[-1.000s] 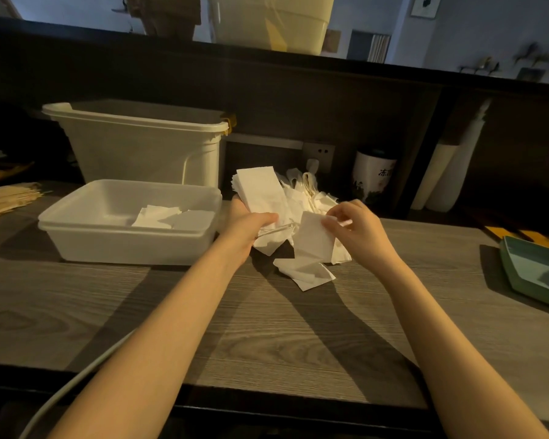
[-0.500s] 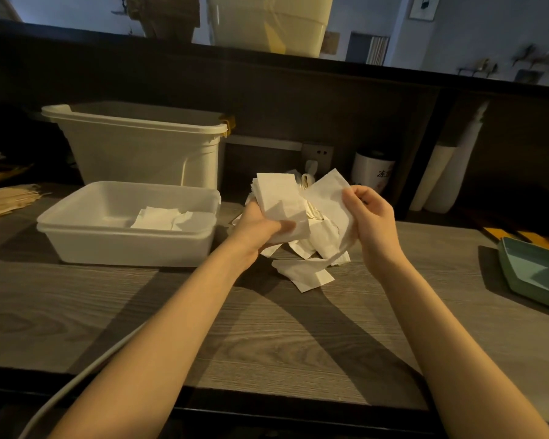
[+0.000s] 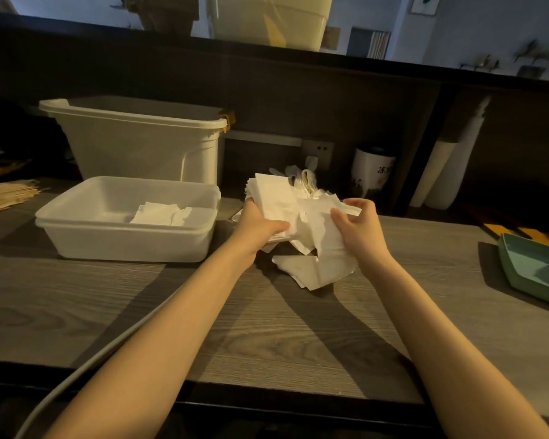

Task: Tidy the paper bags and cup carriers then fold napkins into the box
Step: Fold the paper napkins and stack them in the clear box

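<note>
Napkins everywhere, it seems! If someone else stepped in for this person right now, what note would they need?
Left hand: grips a stack of napkins, held up above the counter.
Right hand: pinches one loose napkin beside that stack.
Box: left of the hands, a few napkins already inside.
More napkins lie on the counter below the hands.
Left: fold the held and loose napkins into the box. Paper bags and cup carriers cannot be judged from here.
</note>
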The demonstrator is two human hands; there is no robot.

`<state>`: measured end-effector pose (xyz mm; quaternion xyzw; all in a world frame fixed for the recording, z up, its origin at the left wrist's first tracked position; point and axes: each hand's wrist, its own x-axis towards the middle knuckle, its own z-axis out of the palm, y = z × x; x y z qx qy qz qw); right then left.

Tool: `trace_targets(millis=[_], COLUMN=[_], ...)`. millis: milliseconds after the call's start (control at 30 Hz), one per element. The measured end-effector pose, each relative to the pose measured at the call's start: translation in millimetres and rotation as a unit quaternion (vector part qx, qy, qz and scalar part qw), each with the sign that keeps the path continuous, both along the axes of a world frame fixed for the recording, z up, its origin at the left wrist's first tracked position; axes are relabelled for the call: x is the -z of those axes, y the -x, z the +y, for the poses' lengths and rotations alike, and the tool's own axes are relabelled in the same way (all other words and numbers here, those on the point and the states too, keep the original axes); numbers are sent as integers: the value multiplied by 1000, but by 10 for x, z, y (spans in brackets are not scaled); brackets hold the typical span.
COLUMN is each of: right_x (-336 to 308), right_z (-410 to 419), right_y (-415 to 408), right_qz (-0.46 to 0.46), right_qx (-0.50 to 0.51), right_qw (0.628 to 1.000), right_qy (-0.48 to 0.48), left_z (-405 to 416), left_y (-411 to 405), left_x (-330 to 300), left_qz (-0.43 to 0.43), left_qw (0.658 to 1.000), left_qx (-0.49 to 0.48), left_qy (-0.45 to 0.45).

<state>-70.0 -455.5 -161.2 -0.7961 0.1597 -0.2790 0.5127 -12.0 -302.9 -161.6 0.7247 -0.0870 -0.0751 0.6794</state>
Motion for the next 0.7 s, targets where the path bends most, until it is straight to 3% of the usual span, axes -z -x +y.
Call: trace_targets(millis=[133,333,433,700], right_x=[40,23,-90,-90], right_z=[3,-89,-167,-335], right_y=[-38,-3,38,200], right_qz=[63,101,112,275], right_qx=[-21,-100,-133,-202], right_qw=[998,957,943,886], right_qy=[-2,251,285,314], left_z=[36,26,22,-28], left_y=[-26,2,21,71], left_x=[29,35,39,-6], left_qz=[-9,-16,-25,-36], left_qw=[999,1000,1000,999], left_qx=[-30,-18,-9,9], left_qy=[-16,-18,-16,-27])
